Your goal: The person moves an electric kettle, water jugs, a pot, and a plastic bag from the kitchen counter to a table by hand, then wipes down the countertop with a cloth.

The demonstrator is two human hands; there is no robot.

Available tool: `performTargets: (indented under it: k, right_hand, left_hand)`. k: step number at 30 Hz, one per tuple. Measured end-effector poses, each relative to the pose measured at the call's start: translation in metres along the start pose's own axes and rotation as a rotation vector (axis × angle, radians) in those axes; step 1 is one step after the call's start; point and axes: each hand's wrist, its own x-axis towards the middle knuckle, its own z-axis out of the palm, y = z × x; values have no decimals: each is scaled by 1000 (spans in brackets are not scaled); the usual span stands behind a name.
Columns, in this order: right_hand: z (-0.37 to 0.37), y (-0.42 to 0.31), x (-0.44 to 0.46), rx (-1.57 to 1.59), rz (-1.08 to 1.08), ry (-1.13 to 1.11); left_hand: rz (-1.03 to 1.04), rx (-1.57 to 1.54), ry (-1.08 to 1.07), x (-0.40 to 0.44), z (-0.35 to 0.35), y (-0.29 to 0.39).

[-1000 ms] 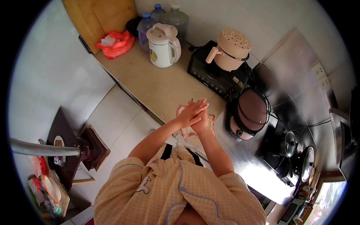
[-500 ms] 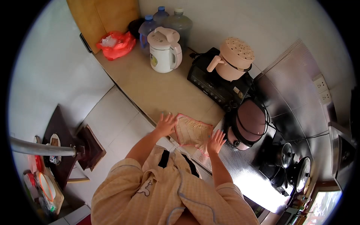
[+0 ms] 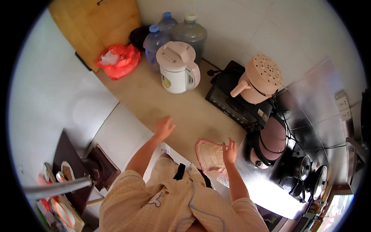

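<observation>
A light tan cloth with a red-pink border (image 3: 210, 155) lies spread on the counter in front of me. My right hand (image 3: 229, 150) is at the cloth's right edge, fingers raised and apart, with nothing seen in them. Whether it touches the cloth I cannot tell. Left of the cloth, and apart from it, my left hand (image 3: 164, 128) is over the counter (image 3: 139, 101) near its front edge. Its fingers are parted and hold nothing.
A white soymilk maker (image 3: 177, 73) and large water bottles (image 3: 190, 33) stand at the back, beside a red plastic bag (image 3: 119, 62). A pink pot (image 3: 258, 81) sits on a black oven (image 3: 235, 104). A pink-brown rice cooker (image 3: 270, 141) and pans (image 3: 303, 168) are on the right.
My left hand has left the cloth's left edge and moved left. The fingers of my right hand have lifted from a flat spread. The camera view has shifted.
</observation>
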Motion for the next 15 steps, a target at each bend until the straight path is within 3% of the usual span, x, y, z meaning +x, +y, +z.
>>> performTargets:
  k: [2, 4, 6, 11, 13, 15]
  right_hand:
    - [8, -47, 27, 214, 21, -230]
    - [13, -105, 69, 422, 78, -212]
    - [20, -154, 113, 556, 37, -192]
    - [35, -234, 203, 551, -31, 51]
    - [45, -241, 220, 592, 40, -19]
    - [51, -244, 228, 629, 113, -97]
  left_hand:
    - [-237, -300, 222, 30, -8, -43]
    - [-221, -291, 366, 70, -34, -76]
    - [-225, -525, 358, 111, -67, -105]
    - [-141, -765, 203, 202, -136, -135]
    - [-70, -777, 118, 233, -146, -150]
    - [42, -795, -131, 254, -152, -160]
